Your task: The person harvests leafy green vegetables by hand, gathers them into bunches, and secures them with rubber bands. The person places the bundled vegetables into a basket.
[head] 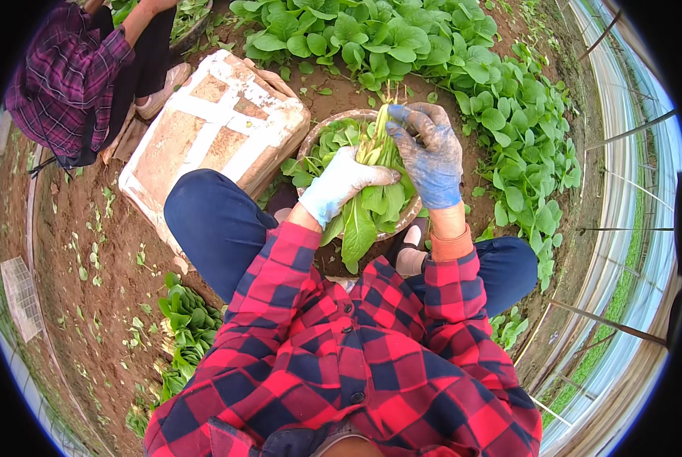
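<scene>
A bunch of leafy greens (378, 200) is gripped in my left hand (349, 183), which wears a white glove stained with soil. Its pale stems and thin roots point away from me, while the broad leaves hang toward my lap. My right hand (429, 151), in a dirty blue-coated glove, is at the root end with bent fingers. Its thumb and forefinger tips meet the edge of the stems; whether they pinch anything is unclear. Beneath both hands stands a round basin (308, 145) holding more loose greens (332, 143), partly hidden by the bunch.
A soil-stained foam box (209, 120) with white tape stands left of the basin. Beyond it sits another person (69, 85) in a plaid shirt. Growing greens (398, 34) curve around the front and right. Bundled greens (189, 325) lie on the soil at left, behind my knee.
</scene>
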`<state>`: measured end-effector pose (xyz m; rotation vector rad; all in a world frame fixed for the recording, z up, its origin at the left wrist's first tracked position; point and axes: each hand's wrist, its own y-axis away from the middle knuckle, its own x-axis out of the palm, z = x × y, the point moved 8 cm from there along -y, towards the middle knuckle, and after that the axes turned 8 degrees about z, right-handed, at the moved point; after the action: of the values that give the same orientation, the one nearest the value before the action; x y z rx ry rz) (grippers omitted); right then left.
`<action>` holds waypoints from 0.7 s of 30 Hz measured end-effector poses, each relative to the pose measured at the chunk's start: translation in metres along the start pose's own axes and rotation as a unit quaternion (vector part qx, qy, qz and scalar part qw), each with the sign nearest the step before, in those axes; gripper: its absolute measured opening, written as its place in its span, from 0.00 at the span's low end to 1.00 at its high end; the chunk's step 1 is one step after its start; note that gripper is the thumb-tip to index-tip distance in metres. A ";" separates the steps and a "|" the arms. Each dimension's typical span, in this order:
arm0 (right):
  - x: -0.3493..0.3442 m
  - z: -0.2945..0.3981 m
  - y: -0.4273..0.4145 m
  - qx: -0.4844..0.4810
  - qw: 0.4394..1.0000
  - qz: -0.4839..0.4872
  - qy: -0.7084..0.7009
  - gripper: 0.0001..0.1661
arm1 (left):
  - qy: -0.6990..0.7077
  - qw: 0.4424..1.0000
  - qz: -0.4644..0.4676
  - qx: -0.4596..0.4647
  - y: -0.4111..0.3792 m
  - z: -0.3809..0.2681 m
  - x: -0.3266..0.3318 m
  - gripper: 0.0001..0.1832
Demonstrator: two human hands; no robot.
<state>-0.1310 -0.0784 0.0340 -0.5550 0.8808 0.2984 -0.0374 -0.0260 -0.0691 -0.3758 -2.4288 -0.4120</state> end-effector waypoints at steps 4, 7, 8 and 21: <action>-0.005 -0.040 0.003 0.176 0.815 -0.076 -0.547 0.08 | -0.021 1.000 -0.006 -0.017 0.000 0.001 0.001 0.21; -0.031 -0.034 -0.014 0.053 0.964 -0.126 -0.230 0.11 | -0.056 0.998 -0.009 -0.016 -0.002 0.001 -0.001 0.20; -0.035 -0.017 -0.018 -0.011 0.989 -0.097 -0.106 0.12 | -0.070 0.997 -0.008 -0.023 -0.001 0.001 -0.001 0.21; 0.056 -0.033 0.020 0.146 0.712 0.228 -0.648 0.27 | 0.019 0.998 0.050 -0.043 0.006 -0.001 0.013 0.24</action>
<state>-0.1278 -0.0796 -0.0345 0.2589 -0.3648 0.8437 -0.0440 -0.0188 -0.0588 -0.5207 -2.3498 -0.4753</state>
